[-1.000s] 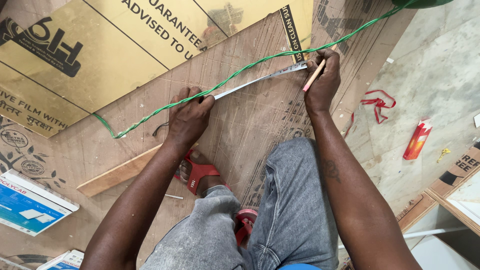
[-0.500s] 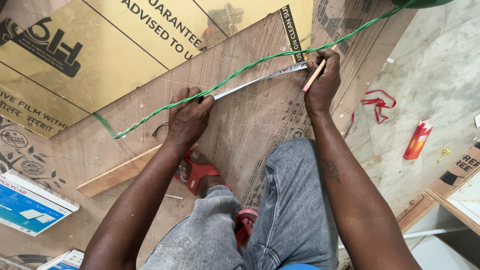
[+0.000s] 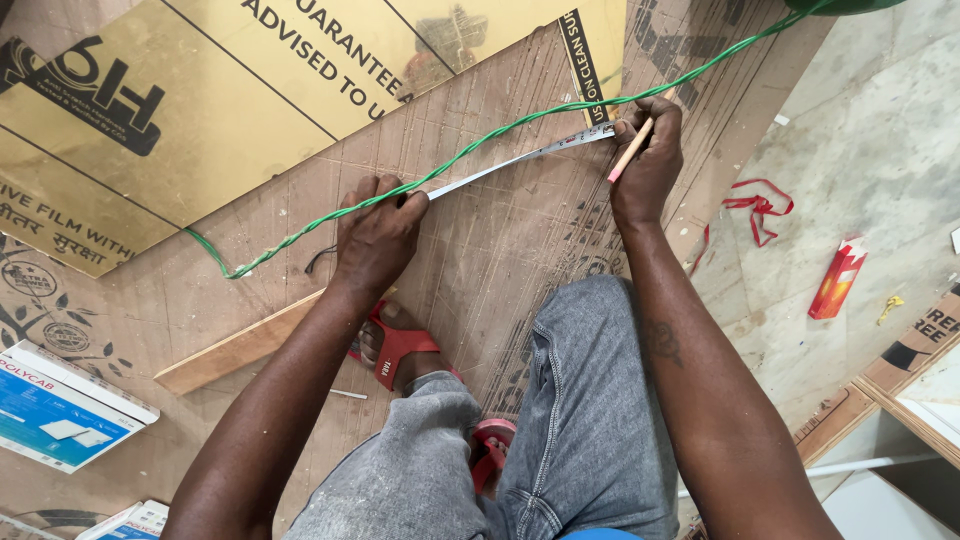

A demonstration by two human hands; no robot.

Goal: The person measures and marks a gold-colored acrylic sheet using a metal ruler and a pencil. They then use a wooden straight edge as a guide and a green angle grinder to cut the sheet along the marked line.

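Note:
My left hand presses one end of a steel measuring tape flat onto a brown plywood sheet. The tape runs up to my right hand, which pins its far end and holds a pencil with the tip down at the tape. A twisted green cable lies across the sheet just above the tape, passing over my left fingers. I am crouched over the board in grey jeans and red sandals.
A gold film-covered panel lies at the upper left. A wooden strip lies by my left forearm, blue-white boxes at lower left. On the marble floor at right are a red ribbon and a red packet.

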